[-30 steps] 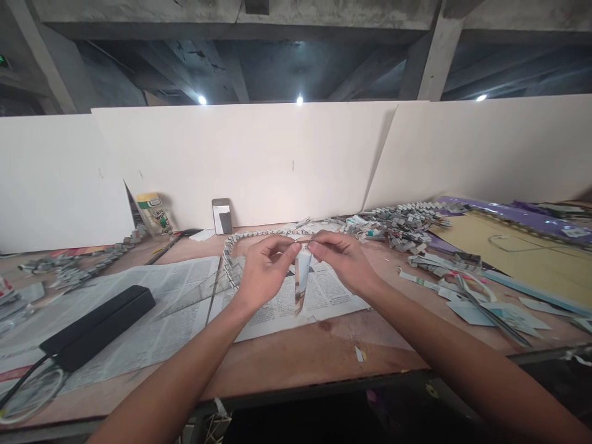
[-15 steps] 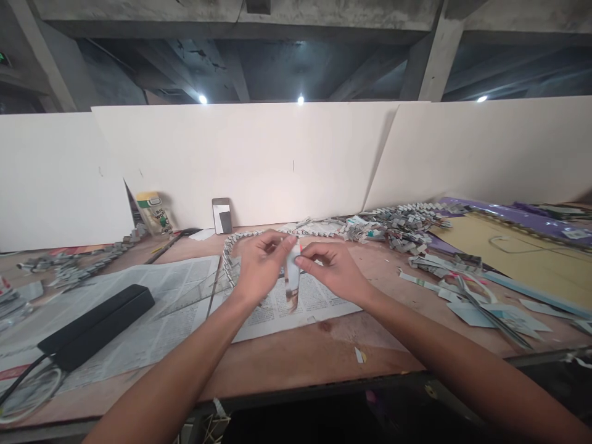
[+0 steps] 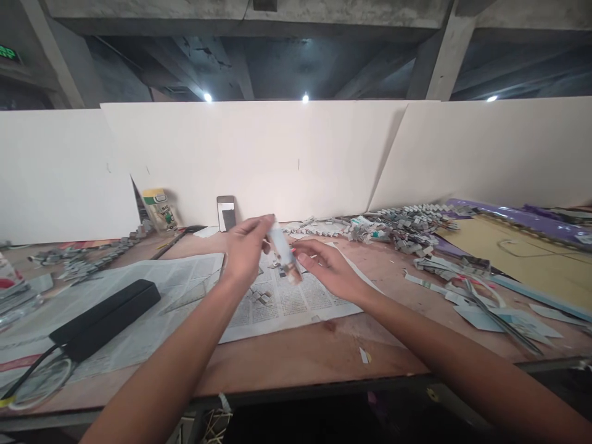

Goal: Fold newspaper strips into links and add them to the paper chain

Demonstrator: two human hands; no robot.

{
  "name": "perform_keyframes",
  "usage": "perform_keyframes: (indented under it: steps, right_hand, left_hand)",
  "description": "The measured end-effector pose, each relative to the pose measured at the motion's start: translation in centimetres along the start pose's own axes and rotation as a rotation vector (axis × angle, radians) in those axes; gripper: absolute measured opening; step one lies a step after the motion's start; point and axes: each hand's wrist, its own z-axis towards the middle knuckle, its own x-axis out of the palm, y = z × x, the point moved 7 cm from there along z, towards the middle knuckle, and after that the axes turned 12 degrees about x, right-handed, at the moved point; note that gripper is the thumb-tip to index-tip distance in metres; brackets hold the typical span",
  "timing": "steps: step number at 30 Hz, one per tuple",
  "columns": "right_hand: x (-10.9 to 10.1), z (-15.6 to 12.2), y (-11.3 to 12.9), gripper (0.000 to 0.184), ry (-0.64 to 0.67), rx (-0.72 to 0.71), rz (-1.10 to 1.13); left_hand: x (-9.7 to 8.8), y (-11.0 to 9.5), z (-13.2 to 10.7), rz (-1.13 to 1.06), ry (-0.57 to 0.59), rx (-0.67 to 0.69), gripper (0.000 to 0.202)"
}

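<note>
My left hand [image 3: 247, 250] is raised over the newspaper and pinches a narrow paper strip [image 3: 281, 246] by its upper end. Pale blue-white above and brownish at its lower end, the strip slants down to the right and is blurred by motion. My right hand [image 3: 326, 265] is beside the strip's lower part, thumb and forefinger closed together. A small red spot shows at those fingertips; what it belongs to cannot be made out. Below lies the printed newspaper [image 3: 252, 317], with a bit of folded-paper chain [image 3: 263, 297] near my left wrist.
A black box with a cable [image 3: 108, 317] and a clear ruler [image 3: 192, 295] lie left. A phone [image 3: 226, 214] and a yellow-lidded jar [image 3: 160, 211] stand by the white board [image 3: 259, 154]. Folded-paper pieces [image 3: 402, 225] lie back right, scissors [image 3: 502, 317] and paper scraps nearer.
My left hand has moved up and left with the strip, which now tilts instead of hanging nearly upright. My right hand has come slightly away from the strip's upper part. The view has shifted a little.
</note>
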Motion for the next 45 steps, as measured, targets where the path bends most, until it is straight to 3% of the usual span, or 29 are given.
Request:
perform_keyframes:
  steps: [3,8,10,13,15,17,21,24,26,29,35,40,45]
  right_hand:
    - [1.0,0.2,-1.0,0.028,0.12,0.12,0.164]
    - [1.8,0.4,-2.6,0.02,0.29,0.342,0.706]
    - [2.4,0.2,-2.6,0.016,0.413,0.444,0.961]
    - [3.5,-0.4,-2.4,0.017,0.545,0.541,1.127]
    - [3.9,-0.6,-2.5,0.018,0.595,0.541,1.028]
    - [3.4,-0.4,-2.8,0.015,0.539,0.487,0.789]
    - [-1.0,0.8,-2.5,0.024,0.174,0.316,0.417]
    - [-4.3,0.9,-0.7,0.033,-0.018,0.153,0.199]
    - [-4.6,0.7,0.4,0.029,0.011,0.071,0.031]
    - [-4.3,0.5,1.0,0.02,0.038,-0.011,-0.115]
    - [-5.1,1.0,0.3,0.023,-0.073,-0.033,-0.006]
    - [-5.6,1.3,-0.5,0.025,-0.045,0.031,-0.061]
    - [-4.9,1.3,-0.8,0.025,0.013,0.075,-0.111]
  left_hand:
    - [1.4,0.8,-1.0,-0.051,0.07,-0.095,0.023]
    - [-0.4,0.6,-0.2,-0.128,-0.027,-0.127,0.029]
    - [0.7,1.0,-0.7,-0.157,0.108,-0.185,0.032]
    - [4.0,1.7,-3.2,-0.126,0.479,-0.315,0.029]
    - [5.1,1.8,-4.3,-0.051,0.591,-0.315,0.029]
    - [5.1,1.5,-4.2,0.078,0.6,-0.238,0.03]
    - [2.9,0.1,-2.2,0.476,0.545,-0.022,0.031]
    - [2.7,0.3,-2.1,0.62,0.719,-0.015,0.031]
    - [3.2,0.4,-2.7,0.635,0.834,-0.022,0.03]
    - [3.7,0.4,-3.2,0.63,0.895,-0.024,0.031]
    - [3.2,1.0,-3.3,0.598,1.049,-0.134,0.035]
    - [2.1,1.2,-2.9,0.578,1.03,-0.275,0.038]
    - [2.4,1.5,-3.5,0.56,1.083,-0.31,0.032]
